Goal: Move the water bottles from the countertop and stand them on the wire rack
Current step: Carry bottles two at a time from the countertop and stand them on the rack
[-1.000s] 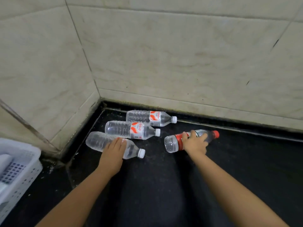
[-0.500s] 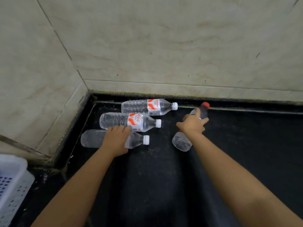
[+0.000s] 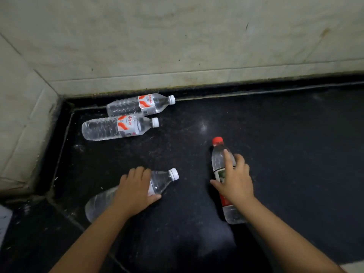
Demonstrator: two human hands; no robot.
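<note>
Black stone desk (image 3: 275,154), and two bottles have just come off it. The left hand (image 3: 134,192) has curled round the unlabelled white-capped bottle (image 3: 161,180) and drawn it away from the pair, toward six o'clock. The right hand (image 3: 234,182) grips the red-capped bottle (image 3: 217,154), now swung cap-up toward twelve. Two labelled bottles (image 3: 118,127) still lie touching at ten o'clock by the tiled wall (image 3: 177,46). I'd say carrying comes next; the wire rack isn't in sight.
</note>
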